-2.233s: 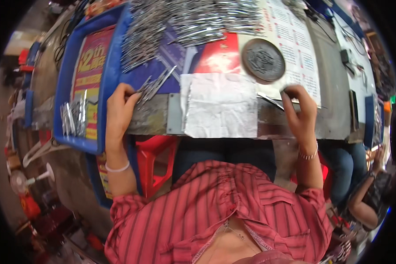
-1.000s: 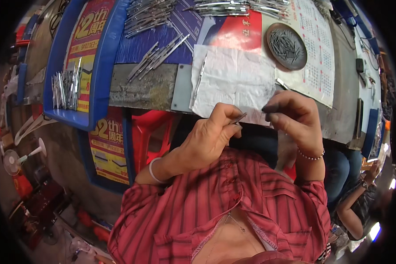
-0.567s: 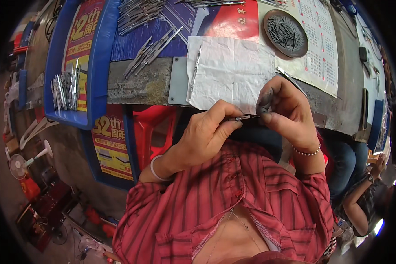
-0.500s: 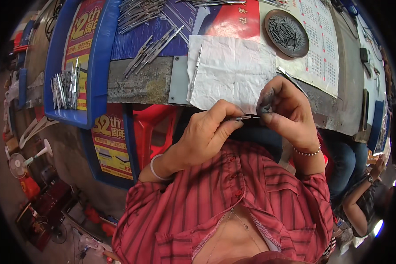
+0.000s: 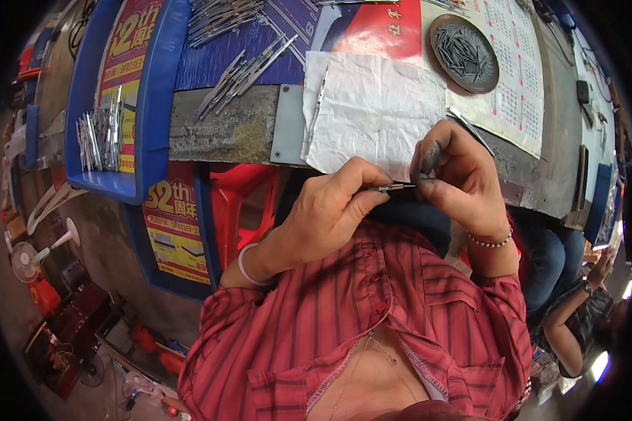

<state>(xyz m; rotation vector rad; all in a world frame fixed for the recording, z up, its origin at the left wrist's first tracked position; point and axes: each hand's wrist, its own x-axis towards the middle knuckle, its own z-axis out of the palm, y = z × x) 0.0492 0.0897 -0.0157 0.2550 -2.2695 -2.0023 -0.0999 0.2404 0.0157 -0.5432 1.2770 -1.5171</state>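
Head view: a worn workbench (image 5: 218, 133) spans the upper part, with the person's red striped shirt (image 5: 316, 330) below it. A blue tray (image 5: 158, 98) stands at left, silver metal rods (image 5: 102, 140) gathered in its near end. A red stool (image 5: 249, 210) shows under the bench edge. On the bench, a printed calendar sheet (image 5: 516, 84) lies at right and a creased white sheet (image 5: 379, 105) near the front edge.

Just off that edge, the left hand (image 5: 330, 210) pinches a short silver piece (image 5: 392, 187) between thumb and fingers, with no visible gap. Facing it, the right hand (image 5: 463, 182) has its darkened thumb and fingertips closed around a thin tip (image 5: 413, 185) at the piece's right end; whether the tip is separate, I cannot tell.

Beyond the right hand sits a round brown bowl (image 5: 489, 79) of dark pins (image 5: 463, 52). Loose rods (image 5: 239, 78) lie left of the white sheet, and a single rod (image 5: 318, 105) rests on it.
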